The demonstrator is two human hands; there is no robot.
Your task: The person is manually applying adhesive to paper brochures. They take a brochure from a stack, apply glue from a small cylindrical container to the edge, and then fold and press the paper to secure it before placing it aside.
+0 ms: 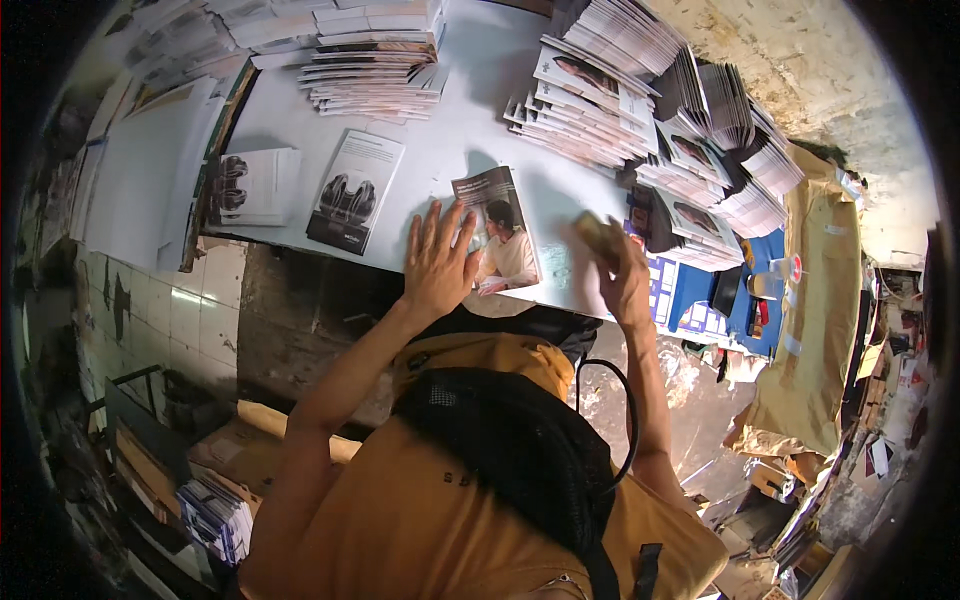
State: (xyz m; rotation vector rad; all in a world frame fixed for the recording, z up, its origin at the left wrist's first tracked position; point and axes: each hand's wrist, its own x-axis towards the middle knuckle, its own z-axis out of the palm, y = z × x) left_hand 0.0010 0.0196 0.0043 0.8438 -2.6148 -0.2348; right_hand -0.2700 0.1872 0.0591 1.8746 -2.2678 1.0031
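Observation:
A folded leaflet (512, 255) with a photo of a person in a pale top lies near the table's front edge. My left hand (438, 265) rests flat with fingers outstretched, its fingertips over the leaflet's left side. To the right of the leaflet, my right hand (625, 280) grips a small brownish block (597, 238), slightly blurred; its exact kind I cannot make out. Left of my left hand lies a booklet (355, 192) with a dark picture on white. Further left sits a small pile of similar white booklets (262, 187).
Tall stacks of folded leaflets (585, 100) stand at the back right, and another stack (375, 70) at the back left. A blue surface (700, 300) with a plastic cup (765, 287) adjoins on the right. Brown paper (815, 330) hangs beyond it.

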